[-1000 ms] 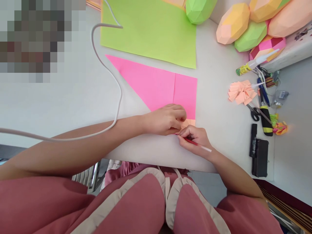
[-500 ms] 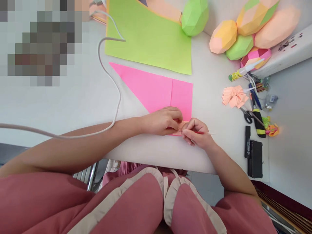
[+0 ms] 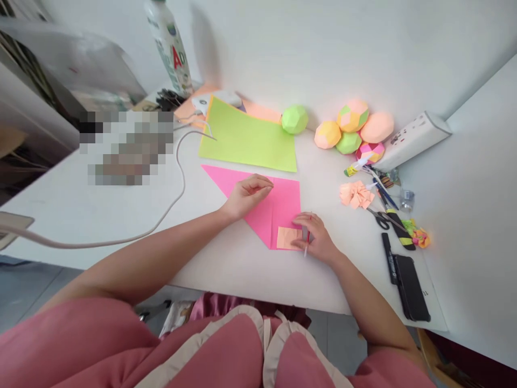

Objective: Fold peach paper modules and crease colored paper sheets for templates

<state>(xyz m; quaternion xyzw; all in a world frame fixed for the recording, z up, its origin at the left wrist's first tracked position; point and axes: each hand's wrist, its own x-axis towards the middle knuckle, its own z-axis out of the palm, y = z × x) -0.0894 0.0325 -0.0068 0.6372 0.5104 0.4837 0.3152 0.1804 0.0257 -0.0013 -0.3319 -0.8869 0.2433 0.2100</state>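
Observation:
My left hand (image 3: 250,196) is raised over the pink paper (image 3: 285,199), its thumb and fingertips brought together. Whether anything tiny is pinched there is hidden. A slim red-and-white pen (image 3: 307,241) is gripped in my right hand (image 3: 317,237), its pale end pointing down toward me. The fingers of that hand rest at the right edge of a small peach paper square (image 3: 286,237), which lies on the lower right corner of the pink paper. A vertical line or fold crosses the pink sheet.
Green paper (image 3: 250,140) lies behind, with a white cable (image 3: 183,178) to its left. Faceted paper balls (image 3: 328,134) sit at the back right. Scissors (image 3: 379,218), a utility knife (image 3: 404,231), a marker (image 3: 389,258) and a black phone (image 3: 412,285) line the right. A bottle (image 3: 172,51) stands at back left.
My left hand has lifted off the small peach paper and moved up and left. My right hand keeps the pen, now turned downward. The view has tilted up and takes in more of the table.

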